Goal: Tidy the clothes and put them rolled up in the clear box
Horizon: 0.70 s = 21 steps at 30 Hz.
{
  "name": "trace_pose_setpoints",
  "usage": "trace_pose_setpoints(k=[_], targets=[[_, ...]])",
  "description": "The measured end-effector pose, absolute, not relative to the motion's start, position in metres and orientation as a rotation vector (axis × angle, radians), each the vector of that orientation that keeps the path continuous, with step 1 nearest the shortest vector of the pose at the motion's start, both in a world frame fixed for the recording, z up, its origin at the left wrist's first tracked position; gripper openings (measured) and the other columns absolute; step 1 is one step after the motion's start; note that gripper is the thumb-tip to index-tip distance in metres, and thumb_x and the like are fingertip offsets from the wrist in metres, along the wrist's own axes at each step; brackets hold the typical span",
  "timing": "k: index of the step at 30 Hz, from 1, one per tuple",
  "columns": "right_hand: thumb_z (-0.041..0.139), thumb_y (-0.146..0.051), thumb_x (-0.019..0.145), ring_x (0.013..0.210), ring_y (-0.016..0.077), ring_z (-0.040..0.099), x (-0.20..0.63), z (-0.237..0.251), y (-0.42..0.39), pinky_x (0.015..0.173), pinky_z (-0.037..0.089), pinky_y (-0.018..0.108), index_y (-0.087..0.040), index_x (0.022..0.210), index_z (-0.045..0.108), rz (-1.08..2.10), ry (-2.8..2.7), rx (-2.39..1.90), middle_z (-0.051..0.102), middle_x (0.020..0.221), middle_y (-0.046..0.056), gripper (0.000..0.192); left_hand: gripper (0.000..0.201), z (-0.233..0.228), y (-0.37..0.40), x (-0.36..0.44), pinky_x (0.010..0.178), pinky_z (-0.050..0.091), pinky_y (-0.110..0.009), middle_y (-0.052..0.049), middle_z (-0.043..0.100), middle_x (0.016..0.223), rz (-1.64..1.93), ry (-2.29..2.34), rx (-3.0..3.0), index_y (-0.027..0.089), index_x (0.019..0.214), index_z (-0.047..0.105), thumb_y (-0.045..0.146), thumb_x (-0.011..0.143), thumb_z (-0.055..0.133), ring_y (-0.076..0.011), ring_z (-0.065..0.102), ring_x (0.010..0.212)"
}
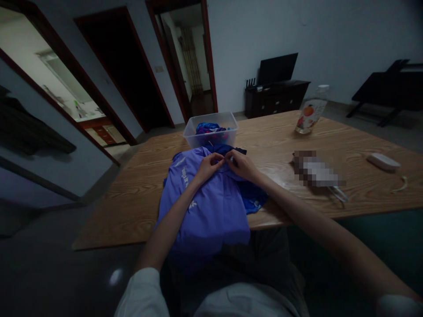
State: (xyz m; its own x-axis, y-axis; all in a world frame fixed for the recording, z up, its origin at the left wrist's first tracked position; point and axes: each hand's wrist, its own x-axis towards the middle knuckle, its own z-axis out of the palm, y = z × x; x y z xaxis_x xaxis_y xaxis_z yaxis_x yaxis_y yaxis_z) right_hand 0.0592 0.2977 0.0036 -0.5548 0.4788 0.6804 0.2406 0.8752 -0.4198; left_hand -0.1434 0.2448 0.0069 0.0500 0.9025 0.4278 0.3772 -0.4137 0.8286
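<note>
A purple garment (208, 207) with white lettering lies spread over the table, its lower part hanging off the front edge. Near its top end my left hand (211, 164) and my right hand (240, 164) meet, fingertips almost touching, each pinching the purple cloth. The exact bit of cloth between the fingers is too small to make out. Dark blue cloth (254, 198) shows underneath on the right and also behind my hands. Just beyond them stands a clear plastic bin (191, 132) with crumpled blue and purple patterned cloth (211, 129) inside.
On the wooden table (125, 211) to the right are a large clear bottle (310, 116) with a fruit label, a blurred-out item (317, 171) and a pale oblong case (383, 162) with a strap. A television (277, 69) on a dark cabinet (277, 97) stands by the wall.
</note>
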Motion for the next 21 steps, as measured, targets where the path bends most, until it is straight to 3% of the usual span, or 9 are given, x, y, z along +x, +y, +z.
trace_pose_setpoints(k=[14, 21], targets=[[0.057, -0.018, 0.097, 0.081, 0.0206, 0.063, 0.0581, 0.0008, 0.3, 0.07, 0.045, 0.031, -0.022, 0.104, 0.059, 0.254, -2.146, -0.448, 0.067, 0.101, 0.006, 0.008, 0.036, 0.0032, 0.2479, -0.1448, 0.076, 0.051, -0.028, -0.005, 0.075, 0.096, 1.393, 1.208, 1.777, 0.017, 0.099, 0.075, 0.051, 0.087, 0.077, -0.0178, 0.068, 0.085], [0.057, -0.023, 0.098, 0.073, 0.0194, 0.061, 0.0573, 0.0043, 0.2972, 0.066, 0.043, 0.03, -0.021, 0.102, 0.06, 0.369, -2.101, -0.498, 0.069, 0.094, 0.006, 0.005, 0.034, 0.0025, 0.2484, -0.1454, 0.073, 0.049, -0.027, -0.005, 0.075, 0.097, 1.408, 1.206, 1.801, 0.017, 0.1, 0.075, 0.049, 0.089, 0.076, -0.0169, 0.066, 0.083]])
